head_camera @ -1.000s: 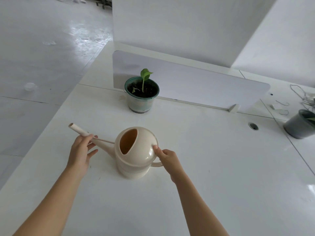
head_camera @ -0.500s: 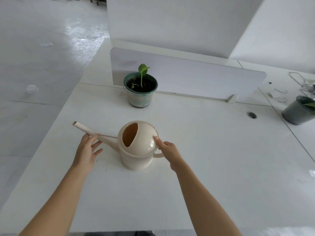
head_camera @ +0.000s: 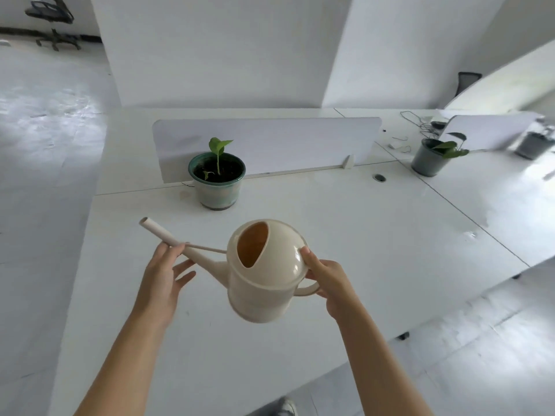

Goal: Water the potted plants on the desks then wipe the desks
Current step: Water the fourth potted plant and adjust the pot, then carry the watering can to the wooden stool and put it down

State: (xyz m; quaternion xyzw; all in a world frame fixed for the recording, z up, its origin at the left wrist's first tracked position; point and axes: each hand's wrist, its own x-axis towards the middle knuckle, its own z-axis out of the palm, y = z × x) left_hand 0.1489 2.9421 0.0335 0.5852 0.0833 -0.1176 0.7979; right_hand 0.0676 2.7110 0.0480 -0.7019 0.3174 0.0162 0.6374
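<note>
Cream plastic watering can (head_camera: 264,274) is held up over the near part of the white desk (head_camera: 360,235), tipped so that its base faces the camera and its long spout (head_camera: 159,231) points up and to the left. The right hand (head_camera: 327,277) grips the loop handle (head_camera: 306,291) at the back of the can, fingers curled round it and the thumb pressed on the domed top. The left hand (head_camera: 163,274) is spread fairly wide, its fingers straight. The upper fingers touch the spout partway along and the lower ones stand free of it. A shoe (head_camera: 286,408) shows on the floor at the bottom edge.

Farther back on the same desk a small green-leaved potted plant (head_camera: 217,181) stands upright in a green-rimmed pot, just in front of a low white divider panel (head_camera: 270,142). To its right a round cable hole (head_camera: 379,177) sits in the desktop. On the next desk (head_camera: 495,205) to the right stands a second plant (head_camera: 428,157) in a dark grey pot, with loose cables (head_camera: 420,121) behind it. Far off at the upper left a dark office chair (head_camera: 52,22) stands on the pale floor.
</note>
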